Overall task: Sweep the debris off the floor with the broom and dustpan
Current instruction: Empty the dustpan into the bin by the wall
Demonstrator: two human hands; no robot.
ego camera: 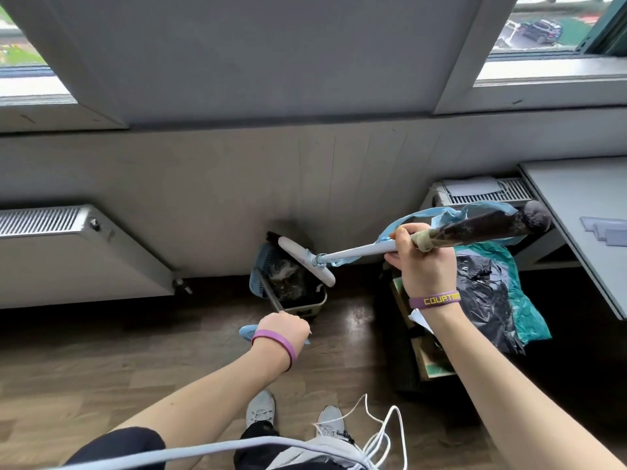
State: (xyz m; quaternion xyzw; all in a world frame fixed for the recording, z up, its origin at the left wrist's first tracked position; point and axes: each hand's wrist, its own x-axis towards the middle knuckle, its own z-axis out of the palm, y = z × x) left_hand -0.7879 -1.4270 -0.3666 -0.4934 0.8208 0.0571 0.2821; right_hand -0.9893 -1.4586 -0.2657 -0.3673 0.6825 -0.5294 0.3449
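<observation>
At the foot of the wall below the windows: sweeping set, in use.

1. Dustpan (259,271): blue, with a long dark handle. It is tipped up over a small bin (315,305) that stands on the floor (135,361) against the wall. The left hand (283,329) is curled tight round the near end of the handle.
2. Broom (356,251): white shaft, dark wrapped grip end, blue plastic strip tied on. Its head lies across the dustpan's mouth, above the bin. The right hand (419,257) is wrapped round the shaft where white meets dark.
3. Debris (285,273): a grey clump of fluff and dust at the pan and bin opening. How much lies in each cannot be told.
4. Surroundings: radiator (68,252) to the left, black sack (485,290) to the right, beside a grey bench (576,198).

Status, as judged: this load is gathered and is being emptied into the bin, with the broom probably raking the pan clean. Left to do: finish tipping and check the floor. Whether more debris lies there cannot be told from here.
</observation>
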